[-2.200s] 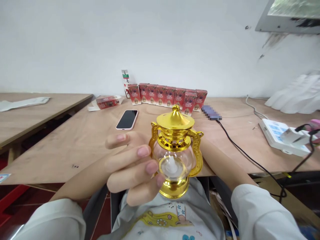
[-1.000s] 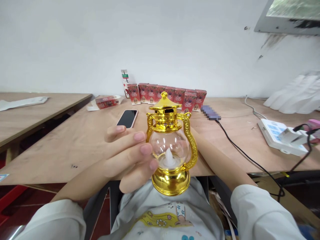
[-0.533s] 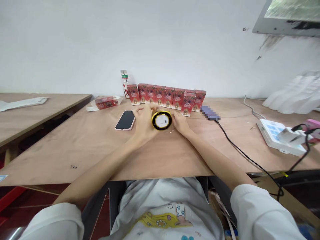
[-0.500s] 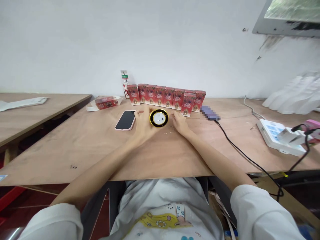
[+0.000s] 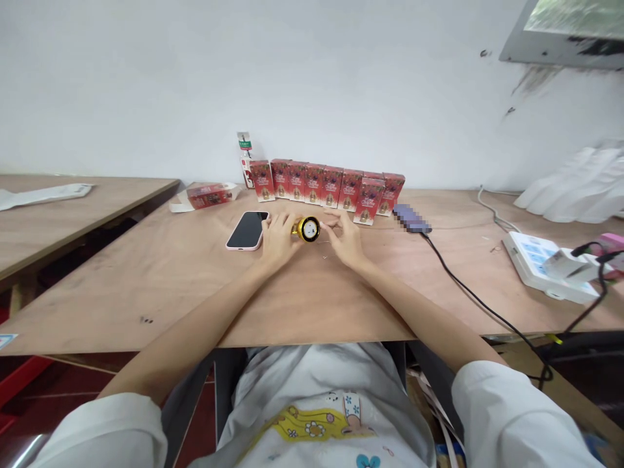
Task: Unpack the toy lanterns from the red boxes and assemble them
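A small golden lantern [image 5: 309, 229] lies on its side far out on the wooden table [image 5: 160, 279], its round white base turned toward me. My left hand [image 5: 277, 238] curls round its left side and holds it. My right hand [image 5: 345, 239] rests just to its right, fingers bent toward the lantern; whether they touch it I cannot tell. Both my arms are stretched well forward. A row of several red boxes [image 5: 326, 187] stands right behind the lantern.
A black phone [image 5: 247, 230] in a pink case lies left of my left hand. An opened red box [image 5: 209, 195] and a small bottle [image 5: 244, 151] are at the back left. A black cable [image 5: 468, 292] runs right to a white power strip [image 5: 550, 265]. White bags [image 5: 580, 185] lie far right.
The lantern was held upright close to my chest; both hands carried it forward and laid it on its side near the red boxes, base facing me.
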A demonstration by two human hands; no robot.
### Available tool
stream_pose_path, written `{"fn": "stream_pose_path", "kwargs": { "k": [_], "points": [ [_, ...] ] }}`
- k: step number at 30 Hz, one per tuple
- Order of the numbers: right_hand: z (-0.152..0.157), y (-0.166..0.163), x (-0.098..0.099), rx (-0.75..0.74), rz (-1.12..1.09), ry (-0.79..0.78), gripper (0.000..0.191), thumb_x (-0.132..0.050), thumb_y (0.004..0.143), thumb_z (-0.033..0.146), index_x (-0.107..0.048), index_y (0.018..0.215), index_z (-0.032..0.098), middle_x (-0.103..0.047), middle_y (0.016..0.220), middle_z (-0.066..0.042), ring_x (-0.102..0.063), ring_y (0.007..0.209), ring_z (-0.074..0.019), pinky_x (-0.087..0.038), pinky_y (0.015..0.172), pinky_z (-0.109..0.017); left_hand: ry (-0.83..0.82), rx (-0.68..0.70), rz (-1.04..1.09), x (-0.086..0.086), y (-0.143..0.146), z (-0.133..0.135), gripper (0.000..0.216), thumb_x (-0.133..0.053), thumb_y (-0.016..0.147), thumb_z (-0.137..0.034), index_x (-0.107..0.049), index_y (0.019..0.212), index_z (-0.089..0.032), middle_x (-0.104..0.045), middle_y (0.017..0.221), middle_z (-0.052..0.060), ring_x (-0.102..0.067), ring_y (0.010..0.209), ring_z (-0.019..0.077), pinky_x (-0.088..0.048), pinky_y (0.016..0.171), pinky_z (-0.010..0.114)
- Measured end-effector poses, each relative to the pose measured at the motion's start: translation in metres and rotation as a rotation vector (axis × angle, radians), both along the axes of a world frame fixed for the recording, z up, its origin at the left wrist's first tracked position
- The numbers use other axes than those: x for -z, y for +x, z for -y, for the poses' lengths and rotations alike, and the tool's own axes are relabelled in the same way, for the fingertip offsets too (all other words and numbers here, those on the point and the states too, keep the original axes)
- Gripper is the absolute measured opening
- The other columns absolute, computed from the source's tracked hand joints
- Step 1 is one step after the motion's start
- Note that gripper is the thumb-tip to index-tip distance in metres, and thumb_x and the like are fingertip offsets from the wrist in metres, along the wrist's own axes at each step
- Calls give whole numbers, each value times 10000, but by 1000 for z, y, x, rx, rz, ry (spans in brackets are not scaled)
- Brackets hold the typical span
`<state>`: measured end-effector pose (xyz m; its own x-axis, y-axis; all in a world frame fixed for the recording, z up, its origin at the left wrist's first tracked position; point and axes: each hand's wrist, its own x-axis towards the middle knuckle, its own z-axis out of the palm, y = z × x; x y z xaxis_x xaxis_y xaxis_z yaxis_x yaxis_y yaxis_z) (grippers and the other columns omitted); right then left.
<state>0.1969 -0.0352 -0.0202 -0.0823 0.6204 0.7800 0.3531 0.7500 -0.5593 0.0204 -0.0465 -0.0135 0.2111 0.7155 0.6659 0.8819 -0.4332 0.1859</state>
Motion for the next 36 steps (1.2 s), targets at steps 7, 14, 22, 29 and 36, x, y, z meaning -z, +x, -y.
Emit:
{"fn": "stream_pose_path", "kwargs": {
  "k": [7,14,22,29,36],
  "points": [
    [4,-4,3,-27,-70,60,180,-557,857,362,-449,900,224,-658,839,-30,-663,790,-150,-544,761,-319,-4,-21,22,0,-1,0,311,-557,816,-393,-545,1079,-228,-628,1068,74,-544,1016,258,-297,836,386],
    [9,-6,4,-40,75,121,201,-515,886,381,-476,992,215,-678,979,-65,-685,805,-145,-560,764,-317,4,-52,-20,2,-1,-1,342,-570,805,-422,-543,1090,-234,-623,1061,87,-519,1033,282,-279,845,404],
    [1,-2,14,38,219,386,126,-439,929,300,-523,985,225,-691,882,-47,-682,829,-153,-561,761,-304,24,-66,-34,1,-1,1,355,-590,790,-408,-548,1100,-238,-606,1084,98,-494,1035,300,-274,835,423],
    [-1,1,14,43,372,447,205,-377,944,254,-579,930,218,-665,816,-59,-636,756,-167,-542,701,-334,27,-76,-65,0,0,2,332,-569,803,-400,-552,1091,-237,-601,1075,98,-490,1025,303,-282,819,424],
    [-3,5,10,-34,443,544,194,-390,936,202,-572,873,224,-661,791,-52,-623,752,-167,-506,693,-334,39,-83,-78,-3,0,4,352,-620,761,-404,-567,1063,-231,-591,1043,104,-484,1004,313,-285,800,417]
  ]
}}
